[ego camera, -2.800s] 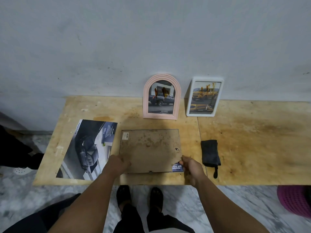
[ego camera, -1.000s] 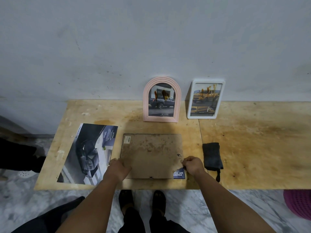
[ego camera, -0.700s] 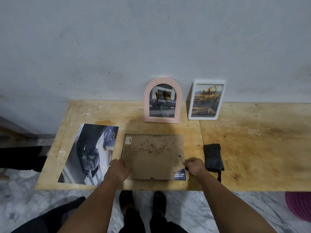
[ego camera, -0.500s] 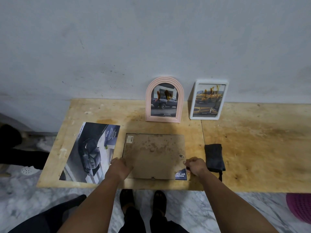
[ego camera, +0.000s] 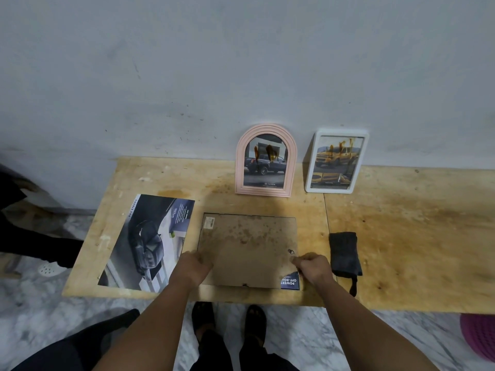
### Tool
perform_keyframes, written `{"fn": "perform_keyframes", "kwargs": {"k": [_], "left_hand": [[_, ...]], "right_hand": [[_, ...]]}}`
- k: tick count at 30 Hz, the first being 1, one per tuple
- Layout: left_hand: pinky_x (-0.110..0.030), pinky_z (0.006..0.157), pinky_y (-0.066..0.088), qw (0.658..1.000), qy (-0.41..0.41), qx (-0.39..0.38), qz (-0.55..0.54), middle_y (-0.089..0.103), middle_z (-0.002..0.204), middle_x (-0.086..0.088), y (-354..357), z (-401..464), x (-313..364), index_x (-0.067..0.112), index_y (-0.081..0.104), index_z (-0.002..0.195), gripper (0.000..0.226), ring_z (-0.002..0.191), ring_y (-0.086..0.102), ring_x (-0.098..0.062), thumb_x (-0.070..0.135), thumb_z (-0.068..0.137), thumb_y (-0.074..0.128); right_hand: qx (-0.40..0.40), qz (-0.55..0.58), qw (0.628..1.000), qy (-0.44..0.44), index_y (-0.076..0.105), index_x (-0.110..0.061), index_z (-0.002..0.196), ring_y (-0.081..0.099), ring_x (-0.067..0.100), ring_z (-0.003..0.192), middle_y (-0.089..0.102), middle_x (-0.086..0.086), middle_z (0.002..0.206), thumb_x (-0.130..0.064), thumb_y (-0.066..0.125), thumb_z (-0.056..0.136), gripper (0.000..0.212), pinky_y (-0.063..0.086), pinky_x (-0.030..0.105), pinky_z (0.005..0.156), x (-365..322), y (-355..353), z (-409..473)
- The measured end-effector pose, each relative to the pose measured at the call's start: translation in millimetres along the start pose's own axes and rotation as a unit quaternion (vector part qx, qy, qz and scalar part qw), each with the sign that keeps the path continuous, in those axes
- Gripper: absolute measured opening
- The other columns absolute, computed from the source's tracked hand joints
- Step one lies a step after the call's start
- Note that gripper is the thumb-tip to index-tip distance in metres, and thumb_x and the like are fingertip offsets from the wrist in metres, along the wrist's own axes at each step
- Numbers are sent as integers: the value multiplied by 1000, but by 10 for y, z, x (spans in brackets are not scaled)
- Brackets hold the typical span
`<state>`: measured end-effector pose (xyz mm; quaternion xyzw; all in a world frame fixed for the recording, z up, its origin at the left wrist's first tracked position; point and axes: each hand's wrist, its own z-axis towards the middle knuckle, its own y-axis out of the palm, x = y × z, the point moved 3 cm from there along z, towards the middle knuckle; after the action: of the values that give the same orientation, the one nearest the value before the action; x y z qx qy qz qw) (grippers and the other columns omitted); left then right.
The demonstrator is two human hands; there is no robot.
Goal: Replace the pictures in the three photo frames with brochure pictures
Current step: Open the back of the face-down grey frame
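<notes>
A rectangular photo frame (ego camera: 247, 247) lies face down on the wooden table (ego camera: 401, 236), its brown backing board up. A blue brochure picture corner (ego camera: 290, 281) sticks out from under the board at the near right. My left hand (ego camera: 193, 265) presses on the frame's near left corner. My right hand (ego camera: 313, 266) pinches the right edge near a small metal clip. A pink arched frame (ego camera: 265, 160) and a white frame (ego camera: 337, 161) lean on the wall, each holding a truck picture. A car brochure (ego camera: 148, 242) lies flat to the left.
A black folded cloth (ego camera: 345, 254) lies right of the face-down frame. The grey wall rises right behind the table. My feet (ego camera: 227, 317) stand on the marble floor below the near edge. A purple basket (ego camera: 479, 336) sits at the lower right. Another person's leg (ego camera: 32, 236) is at the left.
Both hands stay on the frame's near corners; my right hand has shifted slightly up along the right edge toward the clip. The view drifted a little.
</notes>
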<state>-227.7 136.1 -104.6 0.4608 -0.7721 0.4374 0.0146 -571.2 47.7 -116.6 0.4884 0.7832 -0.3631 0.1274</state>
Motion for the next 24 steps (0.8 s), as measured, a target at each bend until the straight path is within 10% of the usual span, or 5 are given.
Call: {"fn": "perform_keyframes", "kwargs": {"k": [7,14,24], "left_hand": [[-28,57,39,1000,0,-3,0,59,73,-5,-50,-21,11,12,58,70,31,65,55,-15,32,92,67],[-28,56,42,999,-4,1,-39,60,59,-6,-78,-69,30,13,58,62,30,54,58,-19,20,89,68],[-17,51,48,998,5,-2,-57,68,65,0,-68,-99,87,15,68,74,17,53,64,-4,15,91,70]], "right_hand": [[8,17,1000,10,73,-4,83,71,28,77,75,11,76,-33,92,72,37,60,43,77,57,18,46],[10,107,993,56,61,2,76,61,22,64,63,14,72,-9,82,85,25,44,14,38,110,-48,63],[49,132,990,24,66,10,94,68,32,70,73,21,83,-21,78,90,33,53,36,65,235,-261,43]]}}
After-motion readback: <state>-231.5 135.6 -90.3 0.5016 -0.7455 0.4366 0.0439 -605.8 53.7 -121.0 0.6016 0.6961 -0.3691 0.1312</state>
